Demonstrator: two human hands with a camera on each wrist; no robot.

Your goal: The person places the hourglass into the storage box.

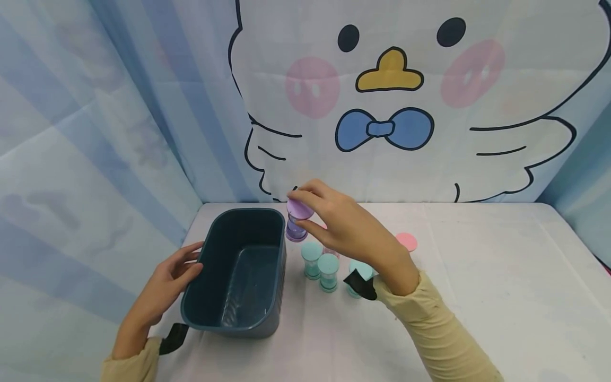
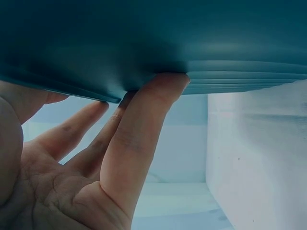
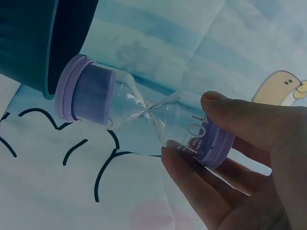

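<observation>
My right hand (image 1: 341,217) pinches a purple sandglass (image 3: 96,96) by one capped end, thumb on one side and fingers on the other. Purple sand fills the bulb farthest from the hand, and white print including "10" shows near the gripped cap. In the head view the sandglass is just right of a dark teal bin (image 1: 253,281), near its far right corner. On the bin's left, my left hand (image 1: 172,278) touches the rim and outer wall with extended fingers (image 2: 136,129). The inside of the bin shows a bare bottom.
Mint-green sandglasses (image 1: 328,271) stand on the white table (image 1: 487,297) right of the bin, one partly behind the right wrist strap (image 1: 361,286). A pink-topped piece (image 1: 407,241) is beyond the right forearm; another pink one is mostly hidden under the hand. A printed curtain (image 1: 391,175) rises behind.
</observation>
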